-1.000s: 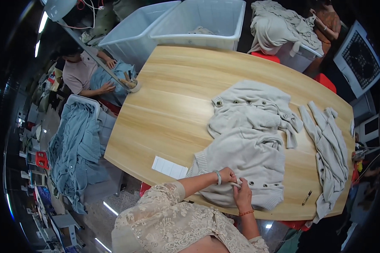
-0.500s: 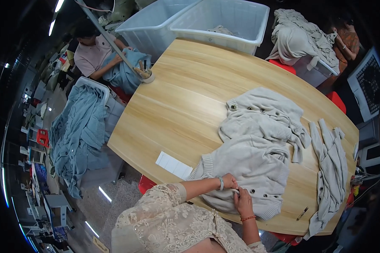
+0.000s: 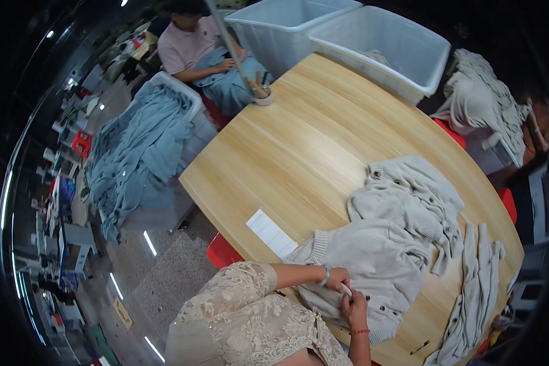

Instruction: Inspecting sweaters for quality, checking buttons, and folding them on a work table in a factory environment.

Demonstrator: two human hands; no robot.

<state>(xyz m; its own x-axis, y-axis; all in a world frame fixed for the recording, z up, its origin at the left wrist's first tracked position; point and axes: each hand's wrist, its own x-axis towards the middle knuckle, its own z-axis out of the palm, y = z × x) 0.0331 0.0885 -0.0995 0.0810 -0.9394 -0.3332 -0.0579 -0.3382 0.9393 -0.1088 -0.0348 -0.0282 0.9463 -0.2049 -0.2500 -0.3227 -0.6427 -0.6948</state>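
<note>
A light grey knitted cardigan with dark buttons lies at the near edge of the table, its ribbed hem toward my left. My left hand, a pale bangle at its wrist, pinches the button edge of this cardigan. Close against it, my right hand, with a red bead bracelet, grips the same edge, fingers pressed together. A small bit of the knit stands up between the two hands. Just beyond lies a second grey cardigan, folded, its buttons showing.
Another grey cardigan lies lengthwise at the table's right, beside a pen. White paper rests left of my hands. Pale bins stand beyond the wooden table. A co-worker handles blue knitwear near a heaped bin.
The view has swung, so the table and bins sit further right in it. My hands stay together on the cardigan's button edge, with a bit of knit now raised between them.
</note>
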